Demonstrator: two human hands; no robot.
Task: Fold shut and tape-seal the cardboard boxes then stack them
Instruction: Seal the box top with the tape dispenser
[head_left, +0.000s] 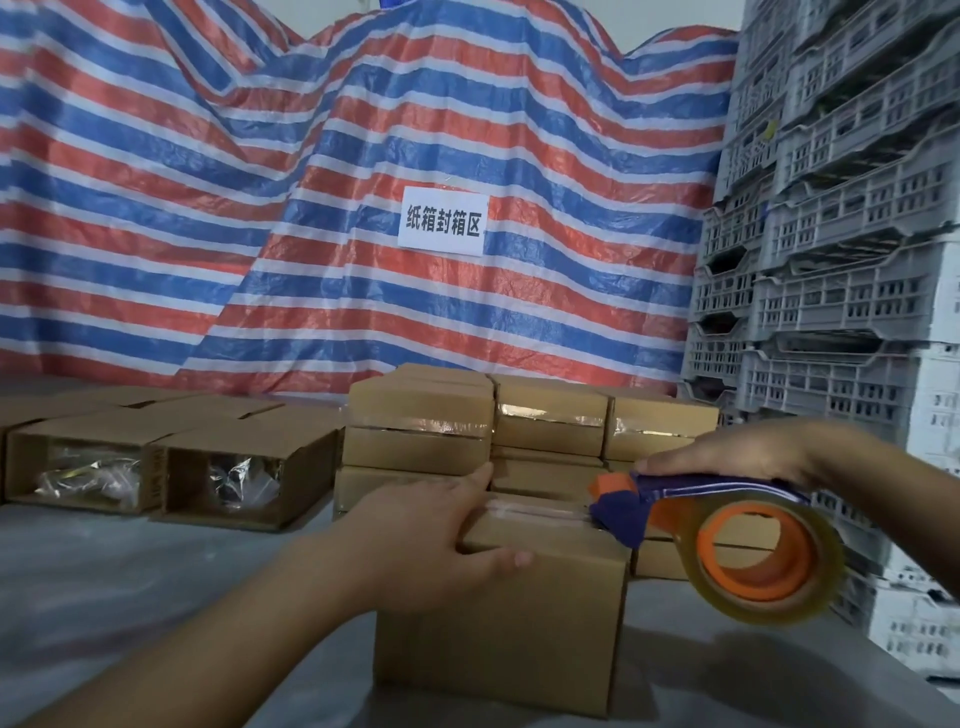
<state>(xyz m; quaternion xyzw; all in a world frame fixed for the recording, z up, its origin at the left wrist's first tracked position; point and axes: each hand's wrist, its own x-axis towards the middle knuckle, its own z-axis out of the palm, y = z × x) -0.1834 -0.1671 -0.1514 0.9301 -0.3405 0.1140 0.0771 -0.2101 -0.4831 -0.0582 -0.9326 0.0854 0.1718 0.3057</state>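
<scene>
This is a packing room in a warehouse. A big striped tarp (322, 171) hangs behind, with a white paper sign (442, 220) on it. Gray plastic crates (852, 249) are piled high, and many cardboard boxes (519, 431) sit together.

We see a grey tabletop (156, 587) carrying a closed cardboard box (498, 618) at the front, two open boxes (171, 467) with shiny wrapped contents to the left, and a stack of taped boxes (519, 431) behind it.
</scene>
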